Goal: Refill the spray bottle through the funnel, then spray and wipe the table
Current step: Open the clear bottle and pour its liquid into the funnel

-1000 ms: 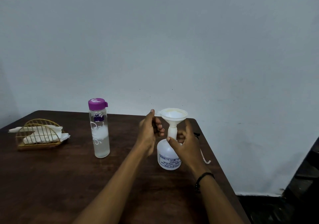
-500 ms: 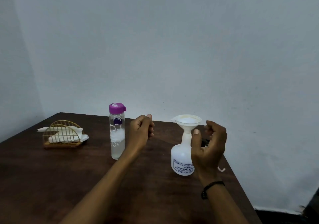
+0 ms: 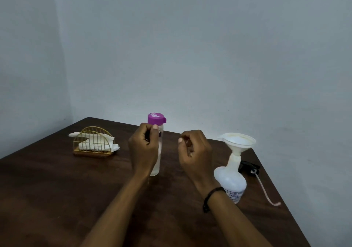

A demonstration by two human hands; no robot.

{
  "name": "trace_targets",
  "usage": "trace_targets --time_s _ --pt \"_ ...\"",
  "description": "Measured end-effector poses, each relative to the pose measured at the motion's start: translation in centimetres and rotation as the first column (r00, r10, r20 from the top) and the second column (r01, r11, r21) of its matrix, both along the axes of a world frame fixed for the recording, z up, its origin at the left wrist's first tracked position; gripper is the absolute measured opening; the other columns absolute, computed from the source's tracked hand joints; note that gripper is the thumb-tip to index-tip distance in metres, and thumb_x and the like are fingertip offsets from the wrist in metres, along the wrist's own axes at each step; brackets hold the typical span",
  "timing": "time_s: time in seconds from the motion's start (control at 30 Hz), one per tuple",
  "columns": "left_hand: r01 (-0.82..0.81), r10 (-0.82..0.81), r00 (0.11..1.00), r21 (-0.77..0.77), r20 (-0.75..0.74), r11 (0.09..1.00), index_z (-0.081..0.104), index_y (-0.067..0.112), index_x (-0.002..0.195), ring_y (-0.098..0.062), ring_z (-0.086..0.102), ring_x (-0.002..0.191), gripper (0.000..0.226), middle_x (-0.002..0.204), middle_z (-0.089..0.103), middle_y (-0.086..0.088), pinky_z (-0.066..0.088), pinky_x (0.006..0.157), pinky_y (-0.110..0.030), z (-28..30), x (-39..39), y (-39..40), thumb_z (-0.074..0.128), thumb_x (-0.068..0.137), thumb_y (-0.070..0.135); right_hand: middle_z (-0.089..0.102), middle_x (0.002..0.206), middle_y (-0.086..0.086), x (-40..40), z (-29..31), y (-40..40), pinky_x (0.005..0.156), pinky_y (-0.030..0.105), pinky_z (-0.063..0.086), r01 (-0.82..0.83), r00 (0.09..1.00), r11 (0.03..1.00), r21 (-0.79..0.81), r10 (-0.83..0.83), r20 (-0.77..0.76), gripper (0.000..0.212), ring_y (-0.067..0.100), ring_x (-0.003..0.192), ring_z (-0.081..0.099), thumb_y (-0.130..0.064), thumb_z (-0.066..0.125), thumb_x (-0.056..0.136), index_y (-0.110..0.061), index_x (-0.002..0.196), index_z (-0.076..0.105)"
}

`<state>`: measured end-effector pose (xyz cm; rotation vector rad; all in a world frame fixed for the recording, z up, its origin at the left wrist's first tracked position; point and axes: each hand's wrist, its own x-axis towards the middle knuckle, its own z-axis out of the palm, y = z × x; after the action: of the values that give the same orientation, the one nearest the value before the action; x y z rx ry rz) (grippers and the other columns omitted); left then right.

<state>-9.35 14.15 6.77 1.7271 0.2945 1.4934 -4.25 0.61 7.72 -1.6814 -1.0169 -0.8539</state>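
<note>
A clear water bottle with a purple cap [image 3: 155,118] stands upright mid-table. My left hand [image 3: 143,149] is curled loosely right in front of it and hides most of its body; I cannot tell whether it touches. Just right of that bottle my right hand [image 3: 196,151] hovers as a loose fist with nothing in it. Further right stands the white spray bottle [image 3: 230,180] with a white funnel [image 3: 237,142] seated in its neck. Its black spray head [image 3: 248,166] with a pale dip tube [image 3: 264,189] lies on the table behind it.
A gold wire holder with white napkins [image 3: 93,142] sits at the back left of the dark wooden table [image 3: 57,189]. The table's right edge runs close past the spray bottle. Grey walls stand behind and to the left.
Both hands have left the funnel and spray bottle and moved left. My left hand now overlaps the purple-capped bottle. The view has also swung left.
</note>
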Motion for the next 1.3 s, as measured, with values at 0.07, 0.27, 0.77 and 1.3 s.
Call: trace_targets --time_s 0.07,0.27,0.77,1.3 --pt "-0.032 0.033 0.999 -0.007 0.021 0.999 0.055 0.017 0.086 -0.014 0.057 0.070 0.022 0.077 0.060 0.001 0.051 0.059 -0.032 -0.5 0.1 0.7 0.052 0.094 0.037 0.060 0.095 -0.002 0.3 0.3 1.9 0.064 0.010 0.042 -0.027 0.996 0.999 -0.021 0.024 -0.092 0.009 0.007 0.078 0.057 -0.011 0.062 0.091 -0.011 0.100 0.065" --pt "-0.120 0.119 0.992 -0.024 -0.047 0.992 0.054 0.019 0.121 -0.020 0.053 0.107 0.044 0.118 0.056 -0.002 0.053 0.082 -0.040 -1.5 0.5 2.3 0.052 0.088 0.048 0.054 0.126 -0.004 0.7 0.3 6.3 0.080 0.027 0.056 -0.119 0.958 0.993 -0.024 0.108 -0.264 0.035 0.010 0.101 0.061 -0.018 0.060 0.095 -0.020 0.130 0.055" --pt "0.108 -0.095 0.976 0.057 -0.194 0.993 0.043 0.033 0.141 -0.014 0.052 0.117 0.057 0.126 0.058 0.017 0.053 0.089 -0.038 -2.6 1.2 1.6 0.057 0.087 0.046 0.053 0.120 -0.008 0.7 1.1 6.9 0.080 0.018 0.053 -0.220 0.892 0.975 0.036 0.216 -0.396 0.047 0.004 0.104 0.056 -0.038 0.076 0.083 -0.032 0.121 0.049" --pt "0.174 -0.139 0.958 0.123 -0.249 0.977 0.048 0.032 0.139 -0.001 0.050 0.099 0.060 0.105 0.057 0.031 0.043 0.072 -0.007 -2.6 1.2 0.4 0.055 0.082 0.051 0.067 0.106 0.002 1.9 1.7 4.8 0.073 0.029 0.059 -0.315 0.762 0.901 0.298 0.427 -0.487 0.039 0.020 0.093 0.067 -0.017 0.090 0.068 -0.028 0.097 0.065"
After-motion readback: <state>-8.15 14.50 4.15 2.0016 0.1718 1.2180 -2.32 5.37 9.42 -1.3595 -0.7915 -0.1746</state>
